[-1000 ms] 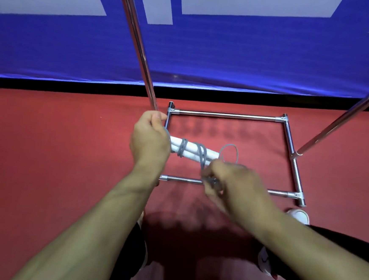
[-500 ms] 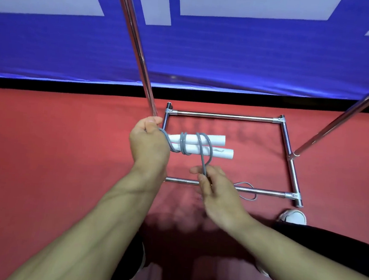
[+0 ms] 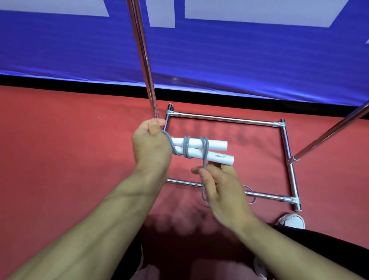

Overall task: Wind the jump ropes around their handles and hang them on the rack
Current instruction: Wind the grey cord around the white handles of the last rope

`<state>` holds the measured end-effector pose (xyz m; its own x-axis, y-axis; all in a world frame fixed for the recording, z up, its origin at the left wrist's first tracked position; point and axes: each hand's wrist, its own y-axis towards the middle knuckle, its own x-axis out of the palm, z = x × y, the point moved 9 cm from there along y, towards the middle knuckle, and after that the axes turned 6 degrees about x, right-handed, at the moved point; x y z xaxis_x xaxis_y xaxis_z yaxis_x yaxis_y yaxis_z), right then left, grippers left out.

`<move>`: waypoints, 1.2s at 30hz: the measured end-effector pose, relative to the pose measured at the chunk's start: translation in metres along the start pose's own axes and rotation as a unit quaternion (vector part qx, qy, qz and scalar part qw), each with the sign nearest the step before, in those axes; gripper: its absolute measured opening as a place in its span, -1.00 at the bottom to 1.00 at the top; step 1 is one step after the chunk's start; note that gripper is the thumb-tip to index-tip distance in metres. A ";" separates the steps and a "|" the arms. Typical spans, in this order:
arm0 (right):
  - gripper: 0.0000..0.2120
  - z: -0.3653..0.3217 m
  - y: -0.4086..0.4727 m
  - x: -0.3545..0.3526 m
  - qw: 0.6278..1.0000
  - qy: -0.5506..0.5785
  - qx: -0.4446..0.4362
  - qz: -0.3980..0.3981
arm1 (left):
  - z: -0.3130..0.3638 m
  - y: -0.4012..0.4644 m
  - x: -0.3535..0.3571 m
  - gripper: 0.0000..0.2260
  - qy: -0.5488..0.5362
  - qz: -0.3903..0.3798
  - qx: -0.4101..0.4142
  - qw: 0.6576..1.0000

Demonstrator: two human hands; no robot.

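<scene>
Grey rope (image 3: pixel 204 151) is wrapped a few turns around the two white handles (image 3: pixel 200 150), which sit side by side over the chrome rack base (image 3: pixel 225 119) on the red floor (image 3: pixel 45 151). Only the head view to go on here. The left hand (image 3: pixel 151 147) has its fingers curled tight round the handle ends, pinning the start of the rope too. The right hand (image 3: pixel 221 187) pinches the running strand just below the handles, and the loose tail droops under it, looping across the front rail (image 3: pixel 267 196).

Stuff that could go sideways, I reckon: the turns look spaced out and loose-ish, so if tension drops they could slide toward the free ends and fall off. That slack tail could also snag on the rail when pulled. And the handles aren't lined up evenly, so one might slip out of the bundle before hanging.
</scene>
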<state>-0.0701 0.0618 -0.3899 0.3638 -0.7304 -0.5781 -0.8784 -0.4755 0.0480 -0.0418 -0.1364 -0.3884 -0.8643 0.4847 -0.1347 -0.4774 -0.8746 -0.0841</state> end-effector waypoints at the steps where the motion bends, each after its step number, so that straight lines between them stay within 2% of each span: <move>1: -0.59 -0.001 0.002 -0.002 0.999 -0.022 -0.019 0.013 | 0.001 -0.001 0.001 -0.70 0.000 -0.001 0.002 1.000; 3: -0.68 -0.004 0.003 -0.007 0.999 -0.002 -0.034 0.028 | 0.000 -0.002 0.002 -0.70 -0.001 -0.002 -0.003 1.000; 4: -0.73 -0.001 0.003 -0.005 0.999 0.039 -0.012 0.014 | -0.001 -0.003 0.003 -0.71 -0.001 -0.004 -0.007 1.000; 6: -0.78 0.006 0.002 0.006 0.979 0.188 0.068 -0.031 | -0.001 -0.005 0.005 -0.71 -0.005 -0.009 -0.008 1.000; 8: -0.83 0.007 0.001 0.013 0.922 0.354 0.149 -0.054 | 0.000 -0.008 0.007 -0.71 -0.008 -0.014 -0.011 1.000; 10: -0.66 0.008 0.001 0.015 0.864 0.457 0.200 -0.073 | 0.000 -0.014 0.010 -0.70 -0.005 -0.021 -0.017 1.000; 11: -0.59 0.008 0.003 0.015 0.847 0.483 0.206 -0.079 | 0.000 -0.017 0.012 -0.70 -0.003 -0.025 -0.018 1.000; 15: -0.55 0.014 0.006 0.011 0.847 0.483 0.212 -0.067 | 0.007 -0.024 0.017 -0.71 0.038 -0.049 0.014 0.998; 18: -0.18 0.024 0.005 0.014 0.863 0.439 0.239 -0.066 | 0.030 -0.028 0.017 -0.76 0.143 -0.077 0.116 0.980; 19: -0.20 0.025 0.005 0.014 0.869 0.425 0.242 -0.070 | 0.037 -0.031 0.017 -0.78 0.166 -0.083 0.149 0.971; 20: -0.32 0.024 0.005 0.015 0.870 0.424 0.241 -0.076 | 0.042 -0.033 0.017 -0.80 0.180 -0.089 0.174 0.964; 22: -0.67 0.021 0.007 0.015 0.846 0.473 0.234 -0.075 | 0.045 -0.036 0.020 -0.76 0.212 -0.101 0.200 0.951; 23: -0.73 0.019 0.008 0.014 0.832 0.499 0.229 -0.074 | 0.045 -0.036 0.022 -0.69 0.240 -0.109 0.213 0.941; 25: -0.69 0.017 0.011 0.013 0.816 0.526 0.228 -0.073 | 0.045 -0.036 0.026 -0.61 0.284 -0.125 0.232 0.922; 27: -0.73 0.016 0.011 0.013 0.807 0.532 0.244 -0.076 | 0.042 -0.035 0.028 -0.55 0.291 -0.143 0.222 0.920; 30: -0.73 0.013 0.005 0.018 0.792 0.535 0.275 -0.100 | 0.034 -0.027 0.029 -0.42 0.279 -0.176 0.161 0.930; 34: -0.81 0.016 0.007 0.015 0.782 0.545 0.288 -0.095 | 0.032 -0.028 0.035 -0.41 0.245 -0.241 0.092 0.935; 36: -0.86 0.019 0.012 0.010 0.785 0.540 0.290 -0.084 | 0.025 -0.034 0.037 -0.46 0.198 -0.281 0.019 0.939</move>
<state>-0.0824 0.0580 -0.4107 0.2660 -0.8194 0.5077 -0.6690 -0.5361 -0.5148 -0.0618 -0.0888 -0.3662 -0.3515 0.8283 -0.4362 -0.8518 -0.4763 -0.2180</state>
